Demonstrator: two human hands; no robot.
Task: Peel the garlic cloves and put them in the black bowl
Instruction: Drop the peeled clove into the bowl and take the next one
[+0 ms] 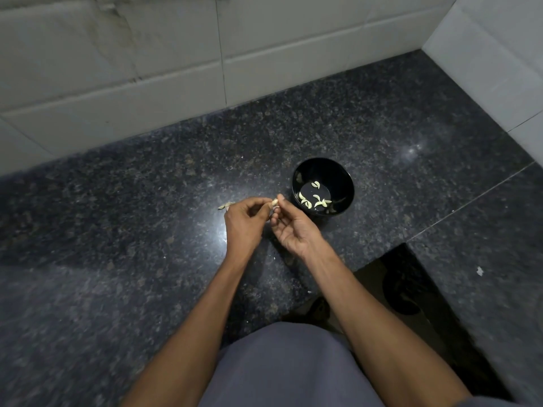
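head view: both hands meet over the dark speckled stone surface (123, 218), the left hand (245, 220) and right hand (291, 227) each pinching the small pale garlic clove (274, 202) between fingertips. to peel well, hold one end firm and strip the skin sideways. the round black bowl (346, 183), with peeled cloves inside, sits just right of the right hand; a skin scrap (224, 205) lies beyond the left hand.

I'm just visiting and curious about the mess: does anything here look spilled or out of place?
Nothing serious. Small pale scraps, probably garlic skin, lie loose on the dark counter: one piece behind the left hand, a fleck far right. The peeled cloves sit inside the upright black bowl; both hands pinch another clove.
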